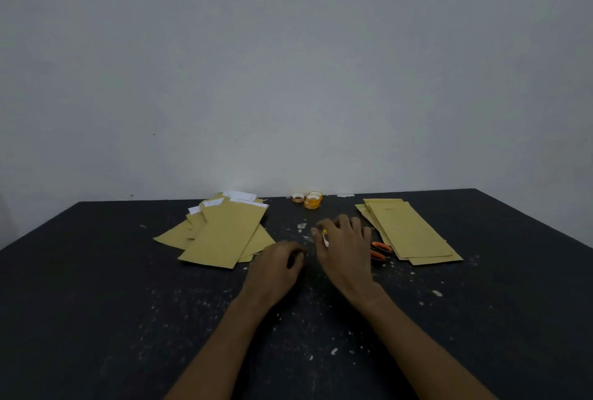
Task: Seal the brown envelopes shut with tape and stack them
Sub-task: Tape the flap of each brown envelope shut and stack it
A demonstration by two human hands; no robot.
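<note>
A loose pile of brown envelopes (221,234) with white paper sticking out of their tops lies at the left middle of the black table (128,303). A neater stack of brown envelopes (412,232) lies at the right. Between the two, my right hand (345,247) curls round a small tape roll (324,235), of which only a yellow-white bit shows. My left hand (277,266) sits just left of it with fingers and thumb pinched together, seemingly on the tape's clear end, which is too faint to see.
Three spare tape rolls (313,200) stand at the table's far edge against the grey wall. Orange-handled scissors (381,250) lie between my right hand and the right stack. White specks and paper scraps dot the tabletop.
</note>
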